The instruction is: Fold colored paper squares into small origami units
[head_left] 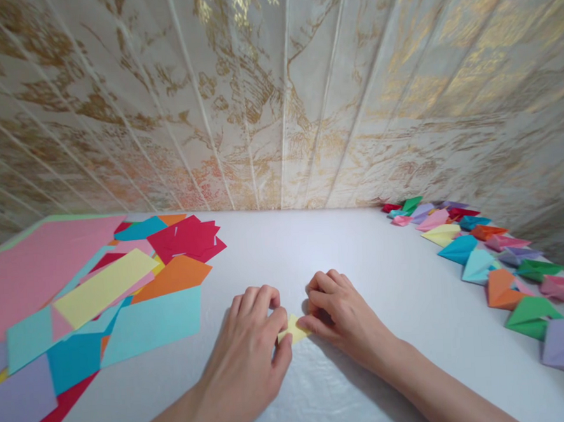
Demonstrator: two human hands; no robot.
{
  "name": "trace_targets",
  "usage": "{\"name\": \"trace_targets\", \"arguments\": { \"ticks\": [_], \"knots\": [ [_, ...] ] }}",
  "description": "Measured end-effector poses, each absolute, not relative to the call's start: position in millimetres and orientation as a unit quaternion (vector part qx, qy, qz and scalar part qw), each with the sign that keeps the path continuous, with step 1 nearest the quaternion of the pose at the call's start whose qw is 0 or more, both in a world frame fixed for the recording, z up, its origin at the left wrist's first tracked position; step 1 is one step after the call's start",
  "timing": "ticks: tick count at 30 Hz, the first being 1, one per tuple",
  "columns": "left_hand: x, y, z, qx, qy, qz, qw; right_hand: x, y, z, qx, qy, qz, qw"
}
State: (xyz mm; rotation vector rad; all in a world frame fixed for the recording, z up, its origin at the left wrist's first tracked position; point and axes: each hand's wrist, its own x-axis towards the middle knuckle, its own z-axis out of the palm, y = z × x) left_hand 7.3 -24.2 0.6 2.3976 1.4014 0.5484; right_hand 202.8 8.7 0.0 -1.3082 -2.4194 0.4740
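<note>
A small piece of folded yellow paper [294,330] lies on the white table between my two hands. My left hand [254,340] has its fingers curled and pinches the paper's left side between thumb and fingers. From the other side, my right hand [338,312] grips the paper's right edge, its thumb pressed there and the fingers bent inward. Much of the paper is covered by the fingers, so its full folded shape cannot be made out.
Loose coloured sheets, with a pale yellow strip [107,286] and red pieces [185,238], overlap on the left. Rows of folded paper shapes, among them a green one [533,316], line the right side. A gold-patterned curtain [256,98] hangs behind the white table [284,249].
</note>
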Motion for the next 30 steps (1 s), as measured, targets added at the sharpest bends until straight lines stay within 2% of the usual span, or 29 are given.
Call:
{"name": "trace_targets", "arguments": {
  "ticks": [7, 13, 23, 30],
  "knots": [
    [7.3, -28.0, 0.0, 0.832, 0.485, 0.207, 0.173, 202.0, 6.1, 0.2, -0.474, -0.849, 0.162, 0.168],
    [9.5, -29.6, -1.6, 0.826, 0.492, 0.208, 0.181, 201.4, -4.1, 2.6, -0.447, -0.834, 0.239, 0.219],
    [2.4, -30.6, -0.9, 0.825, 0.492, 0.194, 0.196, 195.7, -7.5, 9.8, -0.469, -0.816, 0.288, 0.177],
    [-8.2, -29.6, 6.5, 0.831, 0.482, 0.165, 0.224, 222.5, 8.2, 12.8, -0.394, -0.822, 0.360, 0.196]
  ]
}}
